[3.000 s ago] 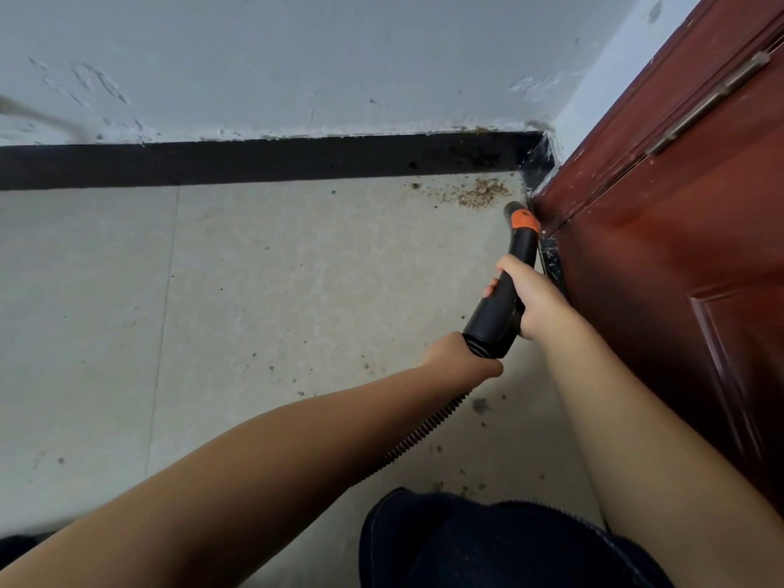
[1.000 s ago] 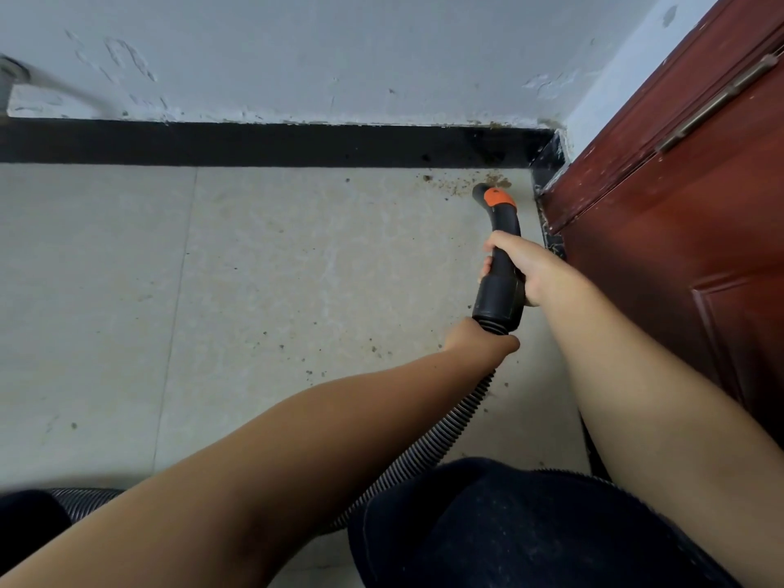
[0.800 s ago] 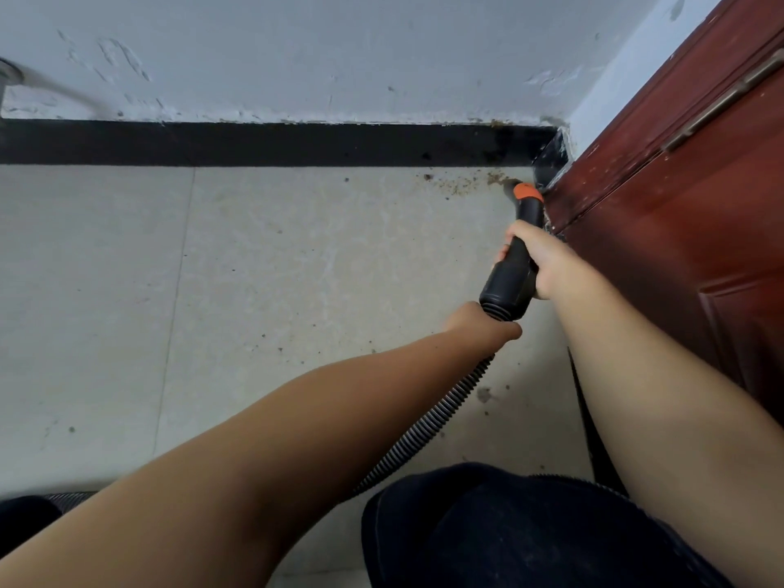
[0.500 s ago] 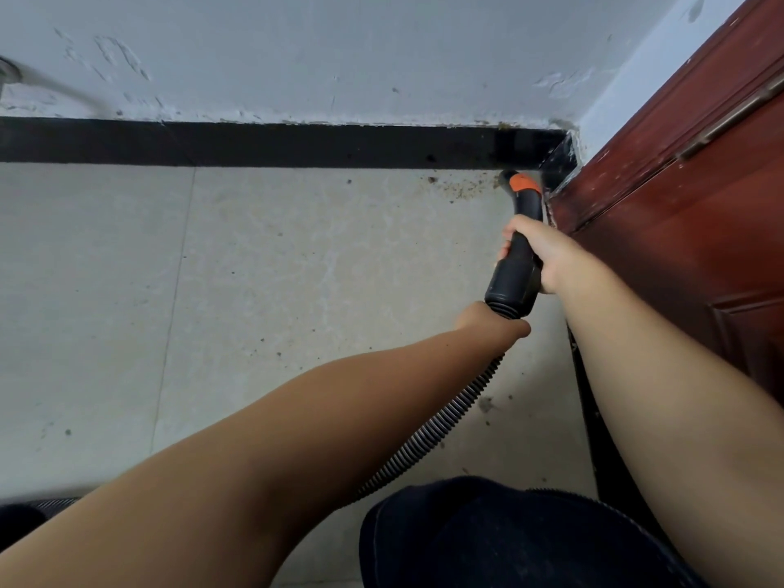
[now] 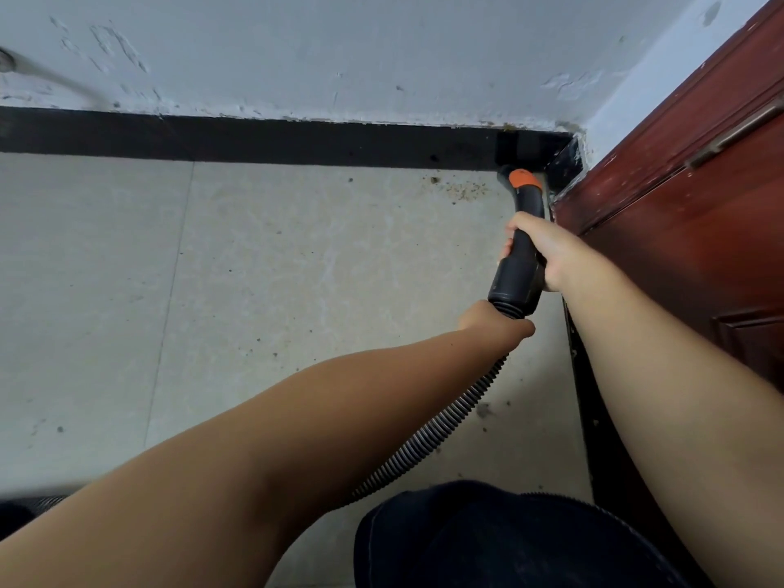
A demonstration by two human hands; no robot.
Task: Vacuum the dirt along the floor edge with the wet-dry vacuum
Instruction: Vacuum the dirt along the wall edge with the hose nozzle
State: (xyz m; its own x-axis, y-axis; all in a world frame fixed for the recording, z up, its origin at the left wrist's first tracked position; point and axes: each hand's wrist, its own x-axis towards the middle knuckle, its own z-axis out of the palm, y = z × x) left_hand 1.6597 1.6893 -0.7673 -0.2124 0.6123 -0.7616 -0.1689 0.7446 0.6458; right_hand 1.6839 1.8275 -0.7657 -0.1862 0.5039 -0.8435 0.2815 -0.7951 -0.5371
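Floor of pale tiles fills the left and the middle of the frame, and small dark specks lie scattered over it. Above it, across the top of the frame, stands a white wall with rough, chipped paint, and a black baseboard runs along its foot to the corner in the upper right. A dark red door takes the right side of the frame, with a metal handle near the top right edge. Your two bare forearms come in from the bottom, and a dark trouser knee shows at the bottom centre.

A ribbed grey hose rises from the lower centre, passes behind your left forearm and joins the black vacuum nozzle. This nozzle has an orange band near its tip, and the tip points into the corner in the upper right, touching or almost touching the floor just beside the baseboard and the door frame.

Your right hand grips the nozzle around its middle, fingers curled round it. Your left hand holds the hose just below the nozzle collar; its fingers are hidden under it.

Brown dirt lies on the floor along the baseboard, just left of the nozzle tip.
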